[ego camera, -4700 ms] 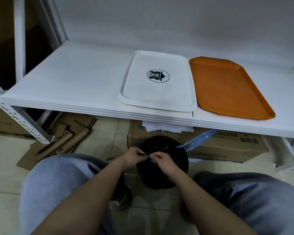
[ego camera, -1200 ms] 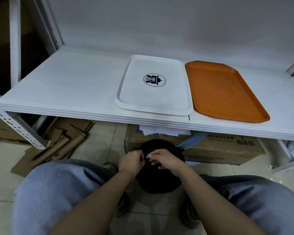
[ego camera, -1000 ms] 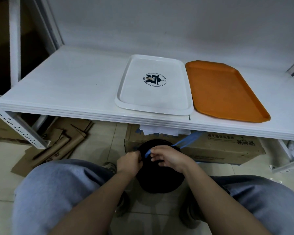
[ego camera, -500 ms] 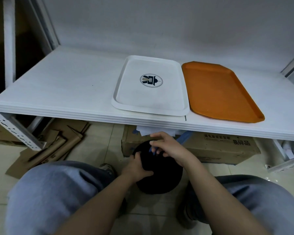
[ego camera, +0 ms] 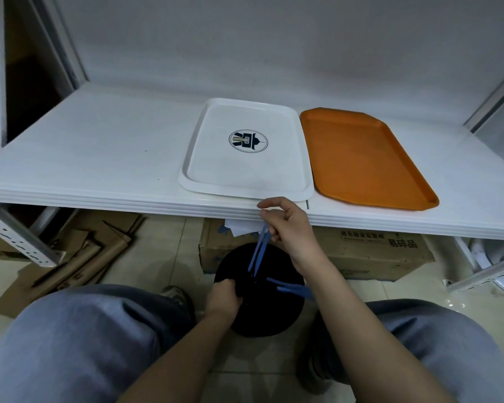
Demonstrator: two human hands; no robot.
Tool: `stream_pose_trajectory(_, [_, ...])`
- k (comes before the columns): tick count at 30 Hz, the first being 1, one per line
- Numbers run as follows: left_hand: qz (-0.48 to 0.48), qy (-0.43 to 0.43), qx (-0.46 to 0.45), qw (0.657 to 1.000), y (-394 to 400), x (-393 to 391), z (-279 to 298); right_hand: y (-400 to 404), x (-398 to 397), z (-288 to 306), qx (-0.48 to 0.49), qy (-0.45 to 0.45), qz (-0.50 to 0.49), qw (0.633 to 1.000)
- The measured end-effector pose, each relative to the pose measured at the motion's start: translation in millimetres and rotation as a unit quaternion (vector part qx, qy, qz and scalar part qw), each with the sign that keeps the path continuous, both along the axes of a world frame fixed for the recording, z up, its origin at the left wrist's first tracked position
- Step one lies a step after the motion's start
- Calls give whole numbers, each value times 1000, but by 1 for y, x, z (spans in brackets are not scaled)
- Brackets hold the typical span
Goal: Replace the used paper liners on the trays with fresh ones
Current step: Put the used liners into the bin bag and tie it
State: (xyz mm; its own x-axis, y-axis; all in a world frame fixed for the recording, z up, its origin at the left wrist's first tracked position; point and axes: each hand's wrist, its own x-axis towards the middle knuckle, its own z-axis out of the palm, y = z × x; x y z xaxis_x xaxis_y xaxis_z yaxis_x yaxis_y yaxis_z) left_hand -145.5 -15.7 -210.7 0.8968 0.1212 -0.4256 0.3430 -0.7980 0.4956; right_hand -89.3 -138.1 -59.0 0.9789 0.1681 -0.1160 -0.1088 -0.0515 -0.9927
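Observation:
A white tray (ego camera: pixel 246 173) with a round dark logo lies on the white shelf (ego camera: pixel 99 158), and an orange tray (ego camera: pixel 361 158) lies right beside it. No paper liner shows on either tray. Below the shelf edge, a black bin bag (ego camera: pixel 262 306) sits on the floor between my knees. My left hand (ego camera: pixel 223 295) grips the gathered top of the bag. My right hand (ego camera: pixel 288 228) pinches a blue drawstring (ego camera: pixel 259 251) and holds it up taut. A second blue strand (ego camera: pixel 291 287) trails to the right. White paper sheets (ego camera: pixel 240 228) stick out under the shelf.
A cardboard box (ego camera: pixel 376 254) with printed characters stands under the shelf behind the bag. Flattened cardboard pieces (ego camera: pixel 79 254) lie on the tiled floor at the left. Metal shelf posts (ego camera: pixel 21 239) stand at both sides.
My right hand has risen from the bag's top to the shelf edge, pulling the blue drawstring taut. My left hand dropped to grip the bag's gathered top.

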Motion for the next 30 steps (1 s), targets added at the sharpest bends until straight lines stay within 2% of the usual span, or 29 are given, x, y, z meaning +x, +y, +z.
stream_pose_trajectory(4, [-2,26,11,1000,5,2,-1,-4,4,6,66,-11,-96,993])
stream_pose_trajectory(8, [-9,41,16,999,8,7,3,-4,5,10,75,-33,-105,991])
stream_pose_trajectory(10, [-29,51,-8,998,8,9,7,-3,4,11,52,-64,-89,993])
stream_pose_trajectory(12, [-48,58,-51,996,6,10,13,-3,4,12,-25,-108,-35,993])
stream_pose_trajectory(14, [-28,-35,-45,998,4,8,25,0,3,12,-72,-125,15,989])
stream_pose_trajectory(16, [-30,-170,-36,984,1,13,37,3,1,12,-68,-127,43,989])
stream_pose_trajectory(17, [-44,-207,-48,976,-1,16,41,4,-1,12,-63,-125,56,988])
stream_pose_trajectory(20, [-58,-219,-105,968,-5,21,41,6,-9,9,-61,-122,84,987])
stream_pose_trajectory(21, [-56,-207,-113,970,-6,20,40,5,-12,3,-69,-130,65,987])
stream_pose_trajectory(23, [-8,-176,-164,971,-8,18,38,-1,-18,-15,-102,-136,-79,982])
stream_pose_trajectory(25, [67,-153,-251,953,-8,19,37,-16,-25,-45,-131,-50,-261,955])
stream_pose_trajectory(26, [95,-146,-288,942,-7,20,39,-25,-29,-62,-139,44,-299,943])
stream_pose_trajectory(28, [128,-132,-333,925,-7,21,41,-39,-36,-94,-100,256,-279,920])
stream_pose_trajectory(30, [156,-124,-355,914,-7,20,45,-42,-39,-109,14,395,-249,884])
